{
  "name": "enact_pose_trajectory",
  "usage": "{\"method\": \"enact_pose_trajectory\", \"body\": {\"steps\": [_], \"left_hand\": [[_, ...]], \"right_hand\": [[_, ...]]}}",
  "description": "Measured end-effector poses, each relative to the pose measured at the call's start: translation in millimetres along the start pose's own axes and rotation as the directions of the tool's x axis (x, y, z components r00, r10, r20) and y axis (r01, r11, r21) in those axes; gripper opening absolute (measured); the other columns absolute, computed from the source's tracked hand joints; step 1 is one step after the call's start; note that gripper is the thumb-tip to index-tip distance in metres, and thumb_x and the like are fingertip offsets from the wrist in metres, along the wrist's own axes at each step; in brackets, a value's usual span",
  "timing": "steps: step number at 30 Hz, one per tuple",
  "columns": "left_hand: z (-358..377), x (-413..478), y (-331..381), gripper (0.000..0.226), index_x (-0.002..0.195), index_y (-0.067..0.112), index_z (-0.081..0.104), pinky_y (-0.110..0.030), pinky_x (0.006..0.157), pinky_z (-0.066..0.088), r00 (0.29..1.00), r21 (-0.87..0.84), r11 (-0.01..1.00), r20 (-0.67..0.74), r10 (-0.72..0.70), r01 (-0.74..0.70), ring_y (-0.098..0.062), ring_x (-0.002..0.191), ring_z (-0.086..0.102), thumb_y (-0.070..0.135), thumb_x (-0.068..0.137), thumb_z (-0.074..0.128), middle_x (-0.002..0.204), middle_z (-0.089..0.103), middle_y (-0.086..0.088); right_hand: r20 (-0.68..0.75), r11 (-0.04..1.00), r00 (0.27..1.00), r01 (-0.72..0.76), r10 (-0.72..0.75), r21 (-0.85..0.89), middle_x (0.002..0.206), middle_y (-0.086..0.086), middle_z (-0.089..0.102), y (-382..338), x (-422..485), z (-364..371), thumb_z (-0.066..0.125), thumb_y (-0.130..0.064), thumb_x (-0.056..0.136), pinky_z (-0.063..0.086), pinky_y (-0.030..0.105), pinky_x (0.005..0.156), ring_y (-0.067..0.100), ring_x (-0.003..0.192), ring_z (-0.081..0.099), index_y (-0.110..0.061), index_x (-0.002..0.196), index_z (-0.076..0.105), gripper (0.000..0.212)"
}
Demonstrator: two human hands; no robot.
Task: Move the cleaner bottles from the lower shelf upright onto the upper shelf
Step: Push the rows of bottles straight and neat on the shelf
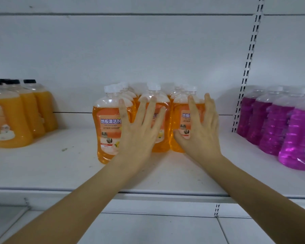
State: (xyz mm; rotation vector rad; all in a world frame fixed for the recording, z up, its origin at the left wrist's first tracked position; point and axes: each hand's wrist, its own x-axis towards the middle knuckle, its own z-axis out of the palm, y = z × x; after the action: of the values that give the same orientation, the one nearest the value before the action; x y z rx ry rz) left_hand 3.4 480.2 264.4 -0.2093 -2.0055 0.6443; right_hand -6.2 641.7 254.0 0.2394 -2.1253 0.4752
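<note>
**Q:** Hands first: what are yours doing?

**A:** Both are spread wide and flat. Your left hand (139, 127) lies against the middle orange cleaner bottle (158, 120); your right hand (200, 127) presses the right-hand bottle (181, 120). Neither hand grips anything.

**Q:** Where do the bottles stand?

**A:** Upright in a tight cluster on the white shelf (60, 169), white caps up, a third front bottle (109, 127) leftmost. More stand behind, though how many is hard to tell.

**Q:** Which step is this?

**A:** Probably squaring the placed row. Next, you would reach to the lower shelf (157, 229) for another.
</note>
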Motion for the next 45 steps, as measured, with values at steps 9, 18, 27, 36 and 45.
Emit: {"method": "enact_pose_trajectory", "body": {"steps": [9, 18, 27, 36, 45], "left_hand": [[-11, -2, -35, 0.055, 0.129, 0.019, 0.055, -0.067, 0.099, 0.026, 0.945, -0.182, 0.980, -0.326, 0.022, -0.085, -0.026, 0.130, 0.044, 0.046, 0.082, 0.055, 0.139, 0.049, -0.007], [13, -53, -182, 0.040, 0.127, 0.006, 0.054, -0.053, 0.107, 0.029, 0.989, -0.459, 0.888, -0.143, -0.038, -0.032, -0.033, 0.127, 0.045, 0.024, 0.091, 0.050, 0.139, 0.047, -0.015], [78, -135, -321, 0.035, 0.117, 0.004, 0.059, -0.053, 0.101, 0.034, 0.988, -0.338, 0.938, 0.151, -0.029, 0.079, -0.041, 0.121, 0.046, 0.018, 0.085, 0.062, 0.134, 0.049, -0.019], [132, -170, -383, 0.036, 0.103, 0.005, 0.068, -0.056, 0.091, 0.044, 0.960, -0.301, 0.929, 0.108, 0.260, -0.218, -0.038, 0.105, 0.062, 0.012, 0.070, 0.079, 0.115, 0.064, -0.018], [183, -148, -388, 0.048, 0.127, 0.012, 0.055, -0.056, 0.102, 0.037, 0.931, -0.198, 0.910, -0.056, 0.360, -0.364, -0.038, 0.125, 0.048, 0.040, 0.091, 0.042, 0.138, 0.047, -0.021]], "right_hand": [[-0.129, 0.961, 0.952, 0.275, -0.277, -0.028, 0.148, 0.028, 0.023, -33, 10, -24, 0.053, -0.031, 0.087, 0.012, 0.054, 0.111, 0.040, 0.138, 0.019, -0.006, 0.141, 0.029, 0.064], [-0.040, 0.861, 0.861, 0.508, -0.508, 0.000, 0.139, 0.021, 0.045, -167, 2, 6, 0.047, -0.032, 0.086, 0.016, 0.049, 0.110, 0.036, 0.130, 0.040, -0.004, 0.135, 0.044, 0.056], [0.324, 0.777, 0.725, 0.628, -0.608, 0.051, 0.149, 0.015, 0.031, -278, 9, 93, 0.054, -0.031, 0.089, 0.014, 0.041, 0.114, 0.032, 0.133, 0.033, -0.012, 0.143, 0.033, 0.061], [0.287, 0.643, 0.602, 0.762, -0.745, 0.070, 0.136, 0.027, 0.045, -306, 43, 150, 0.070, -0.020, 0.077, 0.041, 0.052, 0.097, 0.044, 0.118, 0.050, -0.005, 0.131, 0.052, 0.059], [0.295, 0.770, 0.731, 0.638, -0.616, 0.026, 0.154, 0.021, -0.004, -337, 55, 196, 0.067, -0.048, 0.077, 0.014, 0.061, 0.111, 0.043, 0.142, -0.003, -0.026, 0.147, 0.013, 0.091]]}}
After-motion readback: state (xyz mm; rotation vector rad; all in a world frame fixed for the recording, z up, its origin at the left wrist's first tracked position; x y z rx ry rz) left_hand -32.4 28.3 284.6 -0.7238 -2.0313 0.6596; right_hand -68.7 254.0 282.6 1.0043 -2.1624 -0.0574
